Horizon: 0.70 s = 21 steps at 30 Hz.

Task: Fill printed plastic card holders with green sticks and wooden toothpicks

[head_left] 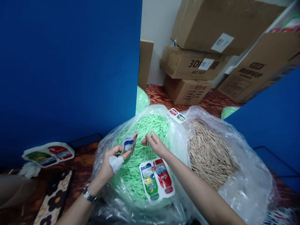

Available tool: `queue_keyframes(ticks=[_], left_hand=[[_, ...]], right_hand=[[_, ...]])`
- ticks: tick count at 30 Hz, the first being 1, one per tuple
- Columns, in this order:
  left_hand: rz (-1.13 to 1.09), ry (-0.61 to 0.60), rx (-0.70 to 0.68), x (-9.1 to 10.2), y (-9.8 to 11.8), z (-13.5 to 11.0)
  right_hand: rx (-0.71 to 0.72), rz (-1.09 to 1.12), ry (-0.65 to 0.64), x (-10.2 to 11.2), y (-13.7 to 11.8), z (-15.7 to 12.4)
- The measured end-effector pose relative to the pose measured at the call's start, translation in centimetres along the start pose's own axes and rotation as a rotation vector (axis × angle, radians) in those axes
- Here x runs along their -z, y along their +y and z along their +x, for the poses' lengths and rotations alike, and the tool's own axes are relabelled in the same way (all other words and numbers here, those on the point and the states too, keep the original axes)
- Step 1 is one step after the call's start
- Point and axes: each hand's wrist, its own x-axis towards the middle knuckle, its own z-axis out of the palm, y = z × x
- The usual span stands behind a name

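My left hand (109,161) grips a small printed packet (128,144) in blue, white and red between thumb and fingers. A white patch (116,164) covers the base of that thumb, and a metal watch (89,192) circles the wrist. To its right, my right hand (156,146) is pinched on what look like thin pale green sticks (149,142), partly blurred. Both hands are above a clear plastic bag (104,168) full of light green sticks (131,175). On these sticks lies a flat package (157,179) printed with a green and a red bottle.
A second clear bag (255,168) of brown sticks (209,153) stands at the right. Another printed package (176,115) rests between the bags. Cardboard boxes (194,62) are stacked behind, blue panels (70,62) flank both sides, and another package (50,153) lies at left.
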Motion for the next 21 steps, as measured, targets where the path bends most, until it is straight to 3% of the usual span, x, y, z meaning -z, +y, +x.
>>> queue_keyframes(ticks=[4,7,15,21], left_hand=[[0.042,-0.001,-0.106,-0.7,-0.3,-0.4],[0.089,-0.012,-0.234,-1.4,-0.9,-0.6],[0.211,-0.05,-0.422,-2.7,-1.1,-1.2],[0.243,-0.041,-0.45,-3.5,-1.0,-1.4]], right_hand=[[-0.07,0.375,0.133,-0.2,-1.6,0.0],[-0.051,0.59,0.15,-0.3,-4.1,-0.5],[0.187,0.687,0.277,-0.8,-10.5,-2.1],[0.259,0.612,0.295,-2.6,-11.2,-2.5]])
